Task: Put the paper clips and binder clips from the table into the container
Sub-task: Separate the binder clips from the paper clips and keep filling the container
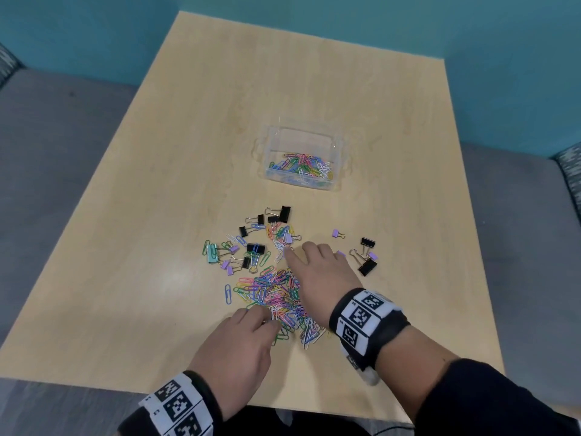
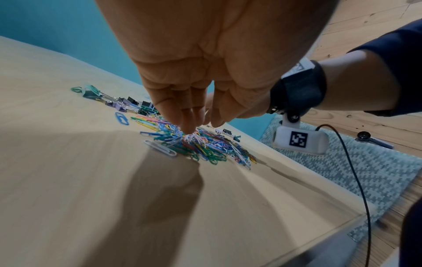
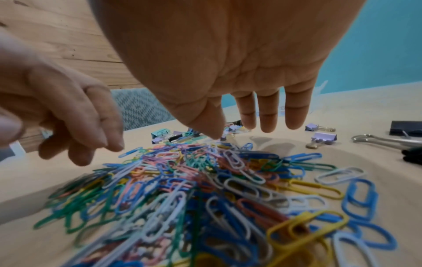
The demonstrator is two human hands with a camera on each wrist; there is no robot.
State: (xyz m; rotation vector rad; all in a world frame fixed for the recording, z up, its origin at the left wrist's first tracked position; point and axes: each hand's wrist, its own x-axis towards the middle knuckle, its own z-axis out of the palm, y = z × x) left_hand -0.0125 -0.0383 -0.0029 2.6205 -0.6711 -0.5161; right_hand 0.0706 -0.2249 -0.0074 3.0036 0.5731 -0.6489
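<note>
A heap of coloured paper clips [image 1: 273, 294] lies on the wooden table [image 1: 157, 215], and it fills the right wrist view [image 3: 205, 189]. My left hand [image 1: 267, 322] is at the heap's near left edge, with fingers and thumb bunched together, pinching a few paper clips [image 2: 194, 138]. My right hand [image 1: 295, 256] hovers palm down over the heap's far side, fingers straight and holding nothing [image 3: 239, 130]. Black, purple and teal binder clips [image 1: 251, 247] are scattered beyond the heap, and more binder clips [image 1: 366, 256] lie to the right. The clear container [image 1: 338, 158] stands farther back and holds paper clips.
Bare table stretches to the left and beyond the container. The table's near edge [image 1: 283, 407] is just behind my wrists. Grey floor and teal walls surround the table. A cable [image 2: 356, 180] hangs from the right wrist camera.
</note>
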